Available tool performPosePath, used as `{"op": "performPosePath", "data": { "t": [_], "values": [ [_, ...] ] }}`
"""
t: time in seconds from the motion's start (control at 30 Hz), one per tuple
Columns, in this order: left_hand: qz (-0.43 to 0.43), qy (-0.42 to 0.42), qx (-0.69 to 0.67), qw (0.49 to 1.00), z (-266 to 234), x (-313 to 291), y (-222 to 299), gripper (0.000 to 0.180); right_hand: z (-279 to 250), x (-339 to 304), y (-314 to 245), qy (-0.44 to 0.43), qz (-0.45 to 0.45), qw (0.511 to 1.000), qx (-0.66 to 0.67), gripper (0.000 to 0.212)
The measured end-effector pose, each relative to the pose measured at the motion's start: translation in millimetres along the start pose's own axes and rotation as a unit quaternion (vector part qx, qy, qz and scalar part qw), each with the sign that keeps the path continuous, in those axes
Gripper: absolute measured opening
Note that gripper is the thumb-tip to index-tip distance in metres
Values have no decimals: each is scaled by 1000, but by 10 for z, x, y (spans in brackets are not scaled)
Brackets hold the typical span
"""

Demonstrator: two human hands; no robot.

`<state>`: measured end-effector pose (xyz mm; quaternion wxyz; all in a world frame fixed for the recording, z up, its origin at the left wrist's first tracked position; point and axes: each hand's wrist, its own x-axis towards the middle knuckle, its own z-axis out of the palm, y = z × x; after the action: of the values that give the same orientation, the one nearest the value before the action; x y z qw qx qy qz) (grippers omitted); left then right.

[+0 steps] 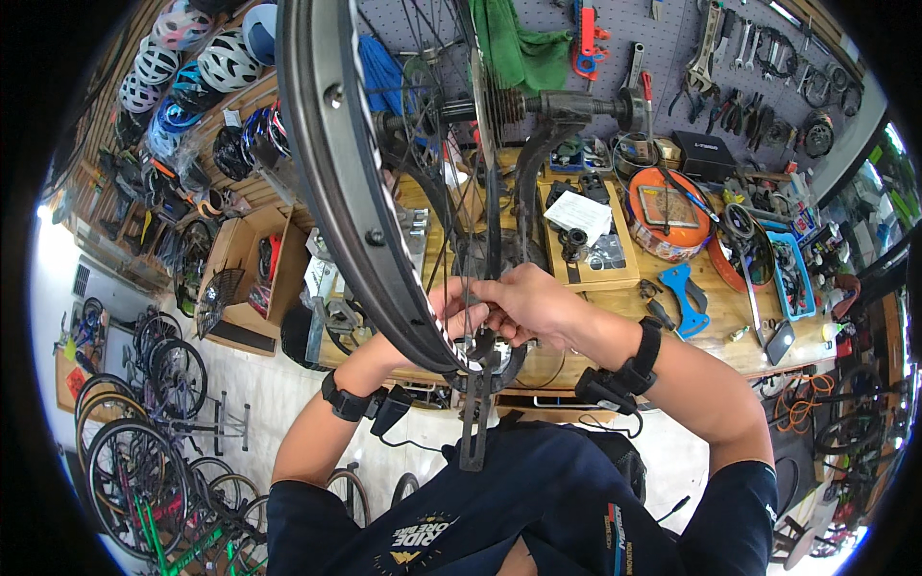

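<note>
A bicycle wheel with a black rim (331, 192) stands upright, mounted in a dark truing stand (528, 182). Its hub carries a cassette (502, 106) at the top. Both hands meet at the spokes, just above the lowest part of the rim. My left hand (453, 300) is partly hidden behind the rim, its fingers closed among the spokes. From the right, my right hand (533, 300) reaches in with thumb and fingers pinched together, touching the left. Whatever they grip is too small or covered. A slotted metal arm (473, 427) of the stand points toward my shirt.
On the wooden bench right of the wheel lie a yellow parts tray (600, 274), a round orange container (663, 240), a blue tool (684, 300) and a blue basket (792, 278). Pliers and wrenches hang on the pegboard (663, 86). Left are an open cardboard box (235, 259), helmets and bicycles.
</note>
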<state>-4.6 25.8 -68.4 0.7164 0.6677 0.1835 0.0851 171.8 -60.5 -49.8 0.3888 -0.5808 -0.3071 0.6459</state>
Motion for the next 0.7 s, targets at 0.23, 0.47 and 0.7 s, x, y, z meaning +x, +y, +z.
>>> {"op": "performPosePath", "data": {
  "t": [0.23, 0.47, 0.7],
  "values": [
    [-38, 50, 172, 983, -111, 93, 0, 34, -128, 185, 122, 18, -154, 943, -294, 46],
    [-65, 11, 218, 974, 6, 147, 252, 25, -300, 111, 57, -99, -158, 914, -360, 61],
    [-1, 98, 294, 951, 80, 212, 119, 33, -779, 446, -65, 63, -224, 912, -338, 49]
  ]
}}
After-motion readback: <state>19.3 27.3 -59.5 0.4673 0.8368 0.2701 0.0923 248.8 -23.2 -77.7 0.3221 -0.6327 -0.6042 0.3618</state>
